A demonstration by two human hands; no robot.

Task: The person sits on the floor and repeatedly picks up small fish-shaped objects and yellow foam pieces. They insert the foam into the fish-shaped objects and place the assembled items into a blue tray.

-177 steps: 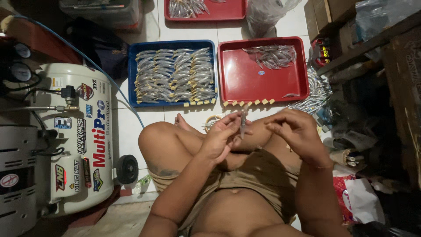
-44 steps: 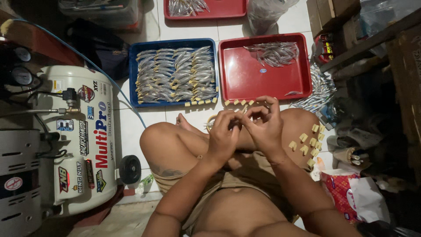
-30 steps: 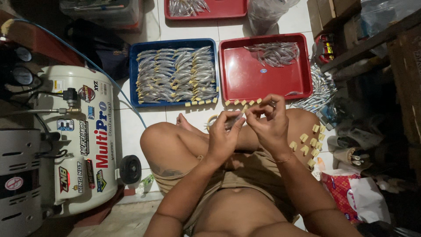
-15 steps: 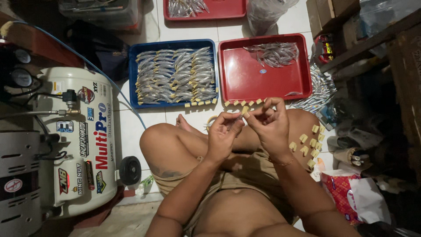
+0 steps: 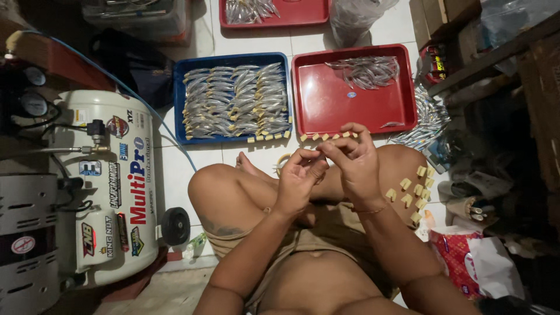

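Both hands have drifted together, left hand point(image 5: 298, 181) and right hand point(image 5: 353, 160) pinching something too small to tell, while the blue tray point(image 5: 181, 111) at 11 o'clock sits full and the red tray point(image 5: 350, 108) at 12 holds few fish.

lure point(image 5: 322, 153): small, thin, pinched between my fingertips above my knees, mostly hidden | blue tray point(image 5: 178, 111): rows of silvery lures | red tray point(image 5: 350, 108): few lures at far edge

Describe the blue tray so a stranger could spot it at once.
On the white tiled floor ahead of the seated person's knees, two trays lie side by side. The blue tray is the left one, beside the red tray. It alone is packed with neat rows of small silvery fish; the red one is mostly bare.
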